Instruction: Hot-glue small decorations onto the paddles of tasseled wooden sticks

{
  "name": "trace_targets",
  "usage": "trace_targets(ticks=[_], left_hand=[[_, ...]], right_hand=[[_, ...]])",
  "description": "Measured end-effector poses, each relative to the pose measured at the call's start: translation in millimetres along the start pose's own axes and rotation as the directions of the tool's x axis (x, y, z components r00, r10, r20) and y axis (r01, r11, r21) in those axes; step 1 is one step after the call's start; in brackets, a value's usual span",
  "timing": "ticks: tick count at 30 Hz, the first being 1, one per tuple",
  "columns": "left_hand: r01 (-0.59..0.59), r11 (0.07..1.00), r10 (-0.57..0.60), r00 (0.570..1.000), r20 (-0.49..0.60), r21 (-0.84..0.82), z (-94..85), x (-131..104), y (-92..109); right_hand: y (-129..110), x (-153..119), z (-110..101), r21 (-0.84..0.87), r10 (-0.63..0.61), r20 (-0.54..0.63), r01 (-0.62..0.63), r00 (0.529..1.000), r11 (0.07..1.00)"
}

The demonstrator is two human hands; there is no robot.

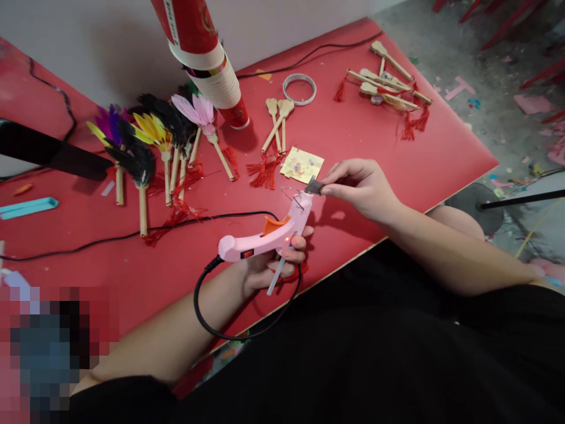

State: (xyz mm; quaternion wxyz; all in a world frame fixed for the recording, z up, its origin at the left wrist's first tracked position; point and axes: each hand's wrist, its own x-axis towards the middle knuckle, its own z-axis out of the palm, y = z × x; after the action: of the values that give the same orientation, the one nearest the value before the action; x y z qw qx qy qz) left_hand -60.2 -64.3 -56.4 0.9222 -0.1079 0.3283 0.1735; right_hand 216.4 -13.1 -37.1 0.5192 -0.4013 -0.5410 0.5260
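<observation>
My left hand (258, 274) is wrapped round a pink hot glue gun (267, 241) with an orange trigger and a small lit light. A translucent glue stick (276, 277) sticks out of its back end. Between thumb and fingers, my right hand (368, 188) pinches a small dark flat piece (313, 186) right at the gun's nozzle; whether they touch I cannot tell. Just beyond the nozzle lies a yellow paper square (303, 165) with glue smears. Farther back, wooden sticks with rounded heads (279, 121) and red tassels (265, 169) rest on the red table (335, 129).
Feather-topped sticks (165, 138) lie at the left, near a tall stack of paper cups (223, 88). A tape roll (299, 89) sits at the back. More tasselled sticks (388, 85) are piled at right. The gun's black cord (198, 312) loops near the table's front edge.
</observation>
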Motion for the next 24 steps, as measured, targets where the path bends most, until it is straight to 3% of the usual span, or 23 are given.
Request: trace_targets(ticks=[4,8,11,12,13,15,17,18,20,24], left_hand=[[0.0,1.0,0.001,0.998,-0.067,0.021,-2.0,-1.8,-0.3],[-0.022,0.984,0.021,1.0,0.011,0.177,-7.2,2.6,0.5],[-0.23,0.901,0.215,0.973,0.083,0.368,-7.4,9.8,3.1],[-0.356,0.831,0.347,0.932,0.101,0.428,-7.1,12.4,5.0],[-0.49,0.727,0.501,0.858,0.116,0.482,-6.9,14.9,7.5],[-0.682,0.445,0.766,0.626,0.148,0.58,-7.4,19.1,13.8],[-0.721,0.192,0.893,0.41,0.187,0.666,-8.8,21.7,19.5],[-0.702,0.106,0.914,0.347,0.209,0.704,-9.3,22.3,21.1],[-0.652,0.01,0.924,0.296,0.243,0.758,-9.3,22.0,21.0],[-0.603,-0.021,0.917,0.306,0.255,0.798,-4.5,19.2,12.0]], right_hand=[[2.4,1.5,1.3,-0.036,-0.027,-0.122,0.023,0.992,0.999],[6.5,6.3,-6.2,-0.041,-0.035,-0.252,0.025,0.967,0.999],[8.5,9.9,-16.9,-0.022,-0.019,-0.238,0.014,0.971,1.0],[8.3,11.0,-21.3,-0.023,-0.027,-0.241,0.022,0.97,0.999],[7.6,12.1,-26.2,-0.028,-0.043,-0.25,0.037,0.967,0.999],[4.9,14.1,-35.7,-0.055,-0.087,-0.273,0.075,0.958,0.996],[0.9,15.0,-42.2,-0.112,-0.132,-0.287,0.104,0.949,0.988],[-1.3,14.6,-43.2,-0.149,-0.153,-0.288,0.114,0.945,0.982],[-5.5,11.9,-39.8,-0.224,-0.196,-0.279,0.135,0.94,0.965],[-10.1,3.5,-18.3,-0.331,-0.223,-0.226,0.14,0.948,0.933]])
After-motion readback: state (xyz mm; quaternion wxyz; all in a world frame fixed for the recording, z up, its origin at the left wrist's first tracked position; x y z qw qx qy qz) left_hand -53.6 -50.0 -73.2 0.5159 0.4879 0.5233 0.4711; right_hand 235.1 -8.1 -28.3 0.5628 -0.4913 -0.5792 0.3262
